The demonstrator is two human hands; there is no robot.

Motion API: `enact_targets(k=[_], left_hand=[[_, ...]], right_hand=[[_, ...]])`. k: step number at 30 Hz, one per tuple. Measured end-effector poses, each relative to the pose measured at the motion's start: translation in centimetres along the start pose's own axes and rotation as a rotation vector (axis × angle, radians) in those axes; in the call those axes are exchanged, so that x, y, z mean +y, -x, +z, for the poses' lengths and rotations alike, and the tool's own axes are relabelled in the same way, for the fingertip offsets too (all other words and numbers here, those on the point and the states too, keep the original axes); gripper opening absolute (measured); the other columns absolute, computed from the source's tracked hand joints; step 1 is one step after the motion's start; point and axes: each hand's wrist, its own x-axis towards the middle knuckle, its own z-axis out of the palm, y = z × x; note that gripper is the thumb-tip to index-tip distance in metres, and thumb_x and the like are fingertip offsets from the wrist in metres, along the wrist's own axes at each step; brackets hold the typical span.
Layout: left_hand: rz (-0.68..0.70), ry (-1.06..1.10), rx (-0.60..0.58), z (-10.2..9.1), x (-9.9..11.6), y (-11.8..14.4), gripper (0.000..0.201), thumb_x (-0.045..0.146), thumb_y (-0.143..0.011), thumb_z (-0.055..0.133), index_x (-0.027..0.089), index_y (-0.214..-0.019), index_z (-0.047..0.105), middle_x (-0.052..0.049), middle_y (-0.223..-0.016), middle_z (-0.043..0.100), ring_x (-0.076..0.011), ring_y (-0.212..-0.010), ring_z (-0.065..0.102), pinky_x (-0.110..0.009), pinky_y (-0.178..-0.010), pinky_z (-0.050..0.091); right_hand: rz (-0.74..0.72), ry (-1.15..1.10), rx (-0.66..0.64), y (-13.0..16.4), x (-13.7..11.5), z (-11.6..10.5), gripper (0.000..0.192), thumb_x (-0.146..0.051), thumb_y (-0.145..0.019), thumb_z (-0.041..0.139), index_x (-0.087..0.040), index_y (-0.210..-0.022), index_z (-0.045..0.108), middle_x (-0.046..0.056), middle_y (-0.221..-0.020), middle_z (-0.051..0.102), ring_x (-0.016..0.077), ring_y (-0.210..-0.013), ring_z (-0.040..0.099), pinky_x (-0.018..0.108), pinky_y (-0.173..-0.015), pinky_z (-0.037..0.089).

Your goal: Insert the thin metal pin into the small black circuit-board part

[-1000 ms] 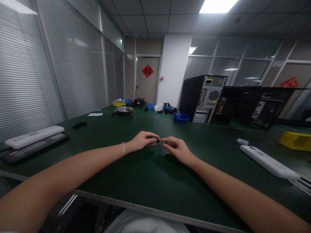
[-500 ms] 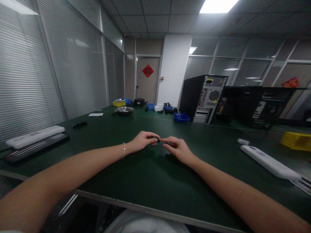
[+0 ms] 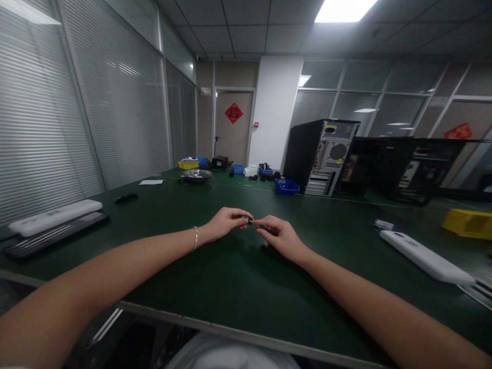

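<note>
Near the middle of the table, my left hand (image 3: 226, 223) pinches a small black part (image 3: 249, 221) between thumb and fingertips. The part is too small for me to name its kind, and the fingers cover some of it. From the other side comes my right hand (image 3: 282, 233), its index fingertip at or against the part; contact is hard to judge. Its thumb stands apart from the index finger, and I see nothing clearly held between them. Both hands are just above the green tabletop (image 3: 215, 287).
On the left lie a white bar-shaped device (image 3: 57, 216), a black keyboard-like slab (image 3: 57, 236) and a small dark object (image 3: 126, 198). Farther back are a metal bowl (image 3: 197, 176), a blue bin (image 3: 286, 186) and a computer tower (image 3: 323, 156). A white power strip (image 3: 423, 255) and yellow bin (image 3: 467, 224) are right.
The black part and my left fingertips have shifted very slightly left and up. My right hand has moved a little left with them.
</note>
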Motion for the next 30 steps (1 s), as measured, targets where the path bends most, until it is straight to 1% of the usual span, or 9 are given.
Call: enact_targets(k=[3,8,12,14,18,21,25,28,30], left_hand=[[0.001,-0.006,-0.024,-0.1,0.0,0.0,0.03,0.028,-0.076,0.065,0.011,-0.102,0.067,-0.008,-0.086,0.066,-0.0164,-0.076,0.059,-0.032,-0.075,0.047],[0.009,0.054,-0.043,-0.1,-0.6,-0.1,0.03,0.028,-0.077,0.064,0.011,-0.102,0.066,-0.008,-0.085,0.066,-0.0161,-0.075,0.058,-0.032,-0.074,0.046],[0.024,0.121,-0.026,-0.2,-0.9,-0.2,0.029,0.025,-0.076,0.065,0.012,-0.102,0.065,-0.008,-0.09,0.065,-0.0155,-0.078,0.058,-0.031,-0.076,0.045],[0.009,0.172,-0.003,-0.4,-0.9,-0.2,0.028,0.023,-0.075,0.066,0.013,-0.101,0.065,-0.007,-0.092,0.064,-0.015,-0.08,0.057,-0.03,-0.077,0.044],[-0.039,0.301,0.007,-0.6,-0.7,-0.2,0.028,0.018,-0.073,0.068,0.012,-0.099,0.061,-0.007,-0.093,0.062,-0.0154,-0.083,0.06,-0.032,-0.082,0.044],[-0.087,0.386,0.009,-0.4,-0.9,-0.3,0.036,0.014,-0.066,0.074,0.014,-0.096,0.055,-0.005,-0.09,0.062,-0.0163,-0.083,0.063,-0.037,-0.085,0.044],[-0.114,0.361,0.022,-0.1,-1.3,-0.4,0.036,0.014,-0.062,0.078,0.013,-0.089,0.053,-0.003,-0.084,0.06,-0.0159,-0.08,0.063,-0.036,-0.083,0.045],[-0.059,0.306,0.031,-0.1,-1.4,-0.4,0.031,0.016,-0.066,0.075,0.012,-0.091,0.057,-0.004,-0.087,0.06,-0.0147,-0.082,0.059,-0.031,-0.078,0.044],[-0.016,0.275,0.007,-0.2,-1.2,-0.4,0.029,0.019,-0.072,0.07,0.012,-0.097,0.06,-0.005,-0.095,0.06,-0.0143,-0.084,0.056,-0.028,-0.075,0.042]], right_hand=[[-0.001,-0.003,-0.012,0.0,-0.2,-0.1,0.024,-0.026,-0.085,0.056,-0.021,-0.106,0.066,0.006,-0.092,0.064,0.0172,-0.077,0.059,0.03,-0.068,0.048],[-0.003,-0.018,-0.018,0.0,-0.2,-0.1,0.025,-0.026,-0.086,0.056,-0.021,-0.109,0.065,0.006,-0.093,0.064,0.0173,-0.079,0.059,0.03,-0.068,0.048],[0.015,-0.002,0.0,0.0,-0.2,-0.1,0.025,-0.027,-0.085,0.057,-0.021,-0.107,0.065,0.006,-0.094,0.064,0.0176,-0.078,0.059,0.03,-0.068,0.047],[0.034,0.003,0.015,0.0,-0.4,-0.1,0.024,-0.027,-0.085,0.056,-0.02,-0.107,0.064,0.005,-0.094,0.064,0.017,-0.077,0.058,0.03,-0.068,0.046],[0.062,-0.007,0.029,0.1,-0.8,-0.2,0.026,-0.028,-0.087,0.054,-0.019,-0.11,0.061,0.004,-0.09,0.063,0.0142,-0.067,0.055,0.027,-0.06,0.043],[0.047,-0.025,-0.019,0.2,-1.0,-0.1,0.028,-0.029,-0.087,0.053,-0.019,-0.113,0.059,0.004,-0.09,0.062,0.0143,-0.068,0.054,0.026,-0.06,0.043],[0.042,-0.03,-0.096,0.2,-1.3,0.0,0.03,-0.029,-0.088,0.053,-0.02,-0.116,0.058,0.005,-0.092,0.06,0.0153,-0.073,0.054,0.026,-0.063,0.043],[0.028,-0.021,-0.114,0.1,-1.6,-0.1,0.029,-0.028,-0.088,0.052,-0.021,-0.116,0.06,0.005,-0.093,0.06,0.0163,-0.076,0.054,0.027,-0.066,0.043],[0.028,-0.017,-0.115,0.1,-1.7,-0.2,0.03,-0.028,-0.088,0.053,-0.021,-0.116,0.059,0.004,-0.092,0.061,0.0166,-0.077,0.054,0.028,-0.066,0.043]])
